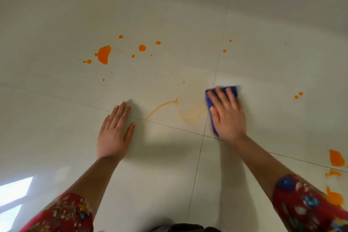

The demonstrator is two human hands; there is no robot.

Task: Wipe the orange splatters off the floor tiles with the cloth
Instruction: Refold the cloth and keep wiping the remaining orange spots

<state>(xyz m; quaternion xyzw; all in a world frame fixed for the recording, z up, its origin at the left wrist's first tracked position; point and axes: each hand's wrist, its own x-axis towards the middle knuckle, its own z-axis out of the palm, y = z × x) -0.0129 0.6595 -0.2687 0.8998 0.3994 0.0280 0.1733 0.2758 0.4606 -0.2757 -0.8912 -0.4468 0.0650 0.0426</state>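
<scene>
Cloth (208,99) sits under the flat, open right hand (227,117); press evenly across the orange smear (192,117), with the open left hand (114,133) bracing on the floor (169,175).

Blue cloth (230,90) blurred, mostly under right hand (227,117); orange splash (333,195) partly behind sleeve (308,203).

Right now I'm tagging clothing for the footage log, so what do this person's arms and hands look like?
Both arms wear red sleeves with a floral print in blue, yellow and white; the left sleeve and right sleeve end near the elbow, leaving the forearms bare. The left hand and right hand have no gloves, and no ring or watch shows.
</scene>
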